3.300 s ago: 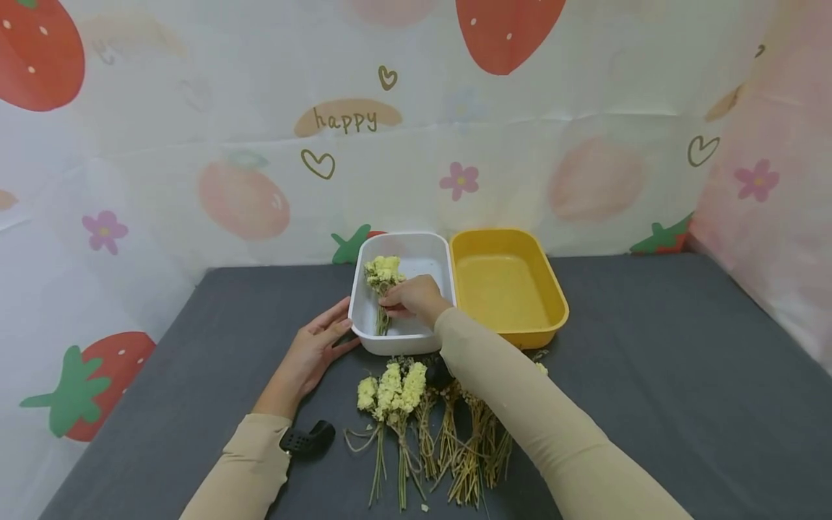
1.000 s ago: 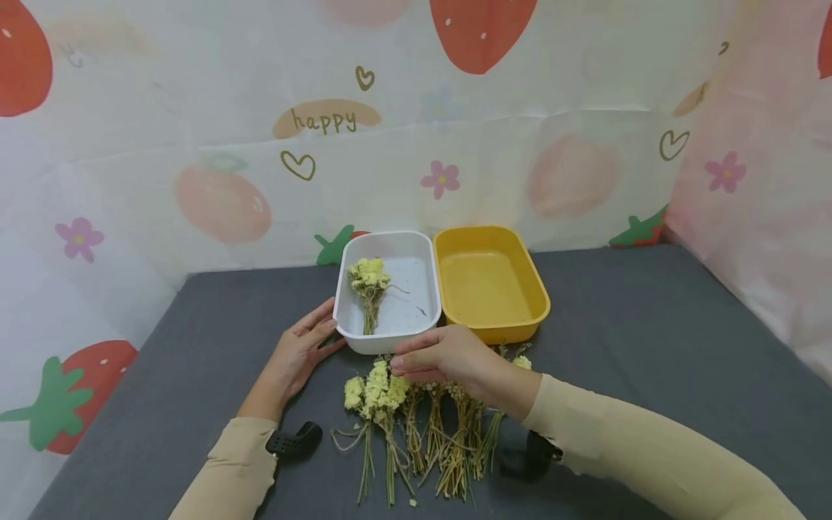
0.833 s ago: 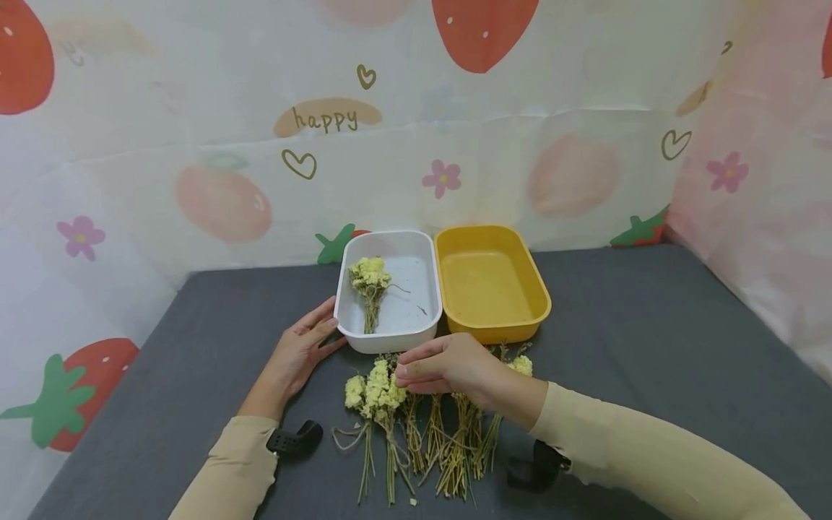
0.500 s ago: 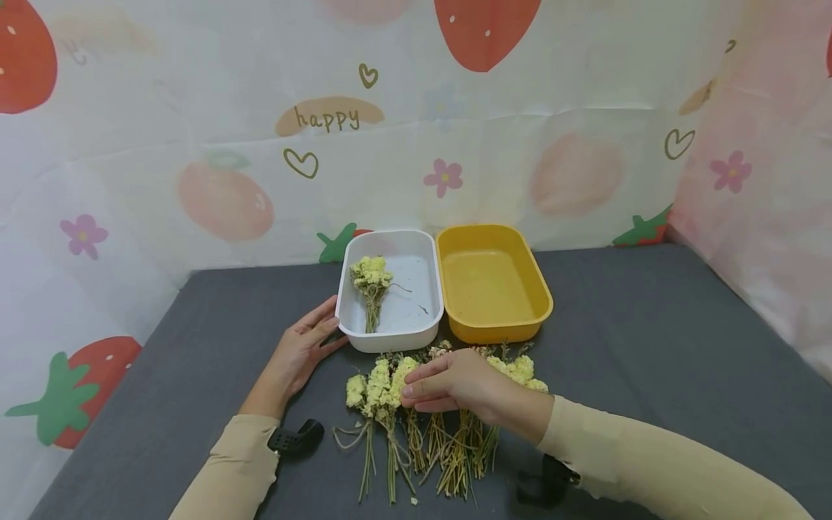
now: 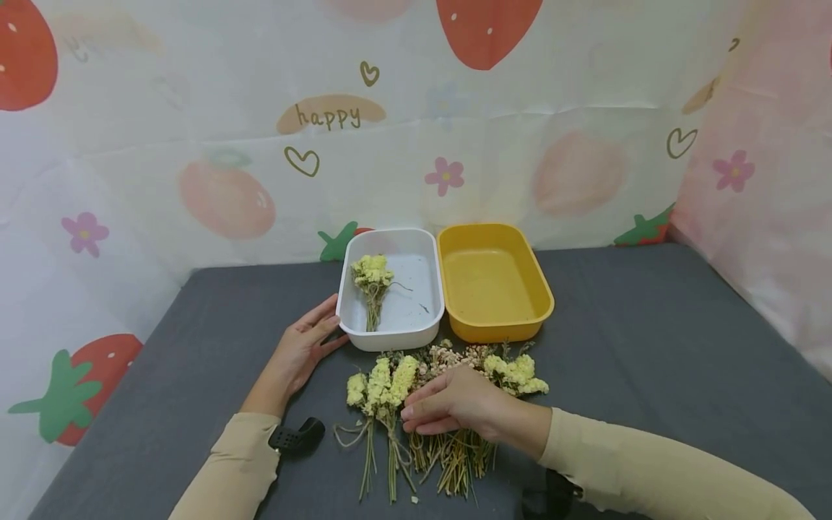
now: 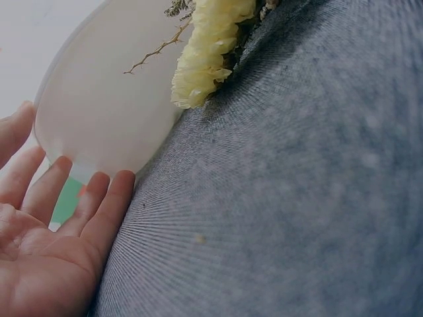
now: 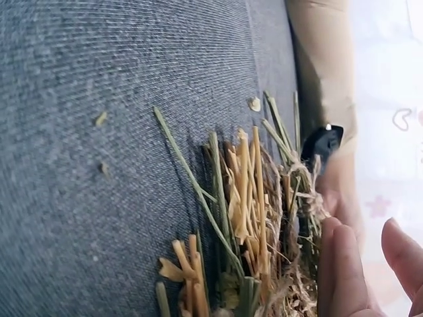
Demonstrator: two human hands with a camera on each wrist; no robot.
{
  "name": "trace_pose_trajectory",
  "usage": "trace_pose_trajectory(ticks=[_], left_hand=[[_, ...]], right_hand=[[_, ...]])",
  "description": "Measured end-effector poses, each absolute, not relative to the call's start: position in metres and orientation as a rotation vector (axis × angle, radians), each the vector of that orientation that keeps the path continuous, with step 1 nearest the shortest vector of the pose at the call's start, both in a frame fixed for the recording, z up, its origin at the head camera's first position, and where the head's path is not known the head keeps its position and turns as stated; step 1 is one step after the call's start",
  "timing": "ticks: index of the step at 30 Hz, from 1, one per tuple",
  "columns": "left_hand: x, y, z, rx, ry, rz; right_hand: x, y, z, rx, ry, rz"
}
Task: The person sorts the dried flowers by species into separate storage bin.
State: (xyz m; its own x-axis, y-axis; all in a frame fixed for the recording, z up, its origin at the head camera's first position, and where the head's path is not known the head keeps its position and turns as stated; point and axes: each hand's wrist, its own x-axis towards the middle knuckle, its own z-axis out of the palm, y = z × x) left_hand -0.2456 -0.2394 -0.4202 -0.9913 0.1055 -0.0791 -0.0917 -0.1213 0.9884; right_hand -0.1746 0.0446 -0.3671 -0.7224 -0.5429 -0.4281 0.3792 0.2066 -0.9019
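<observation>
My left hand (image 5: 300, 355) rests its fingertips against the left wall of a white basin (image 5: 403, 339); the left wrist view shows its fingers straight and spread on that wall. Inside the basin lies a twine-tied bunch of yellow dried flowers (image 5: 373, 278). Over several more dried bunches on the table is my right hand (image 5: 455, 404), holding nothing. Its thumb stands apart from its fingers (image 7: 347, 264), which are close beside the twine of a stem bundle (image 7: 307, 191). A yellow-flowered bunch (image 5: 388, 390) lies just left of this hand, and it partly hides a pink-flowered one (image 5: 445, 359).
A yellow basin (image 5: 497, 332) stands right up to the white one. More yellow flowers (image 5: 520, 374) lie at the right end of the row. The dark grey cloth (image 5: 650, 347) covers the table, with a printed curtain (image 5: 494, 144) behind.
The right hand has let go of the yellow bunch inside the white basin, drawn back and come down over the bunches in front. The left hand stays at the basin wall.
</observation>
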Motion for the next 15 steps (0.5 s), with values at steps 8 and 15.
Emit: trace_pose_trajectory(ticks=[8,15], left_hand=[[-0.244,-0.2402,-0.4201,0.003,1.991,2.248],[-0.2446,-0.2396,-0.419,0.026,1.981,2.254]], right_hand=[[-0.1716,0.0411,-0.3708,-0.12,1.756,-1.584],[-0.1708,0.0374,-0.3759,-0.132,1.784,-1.579]])
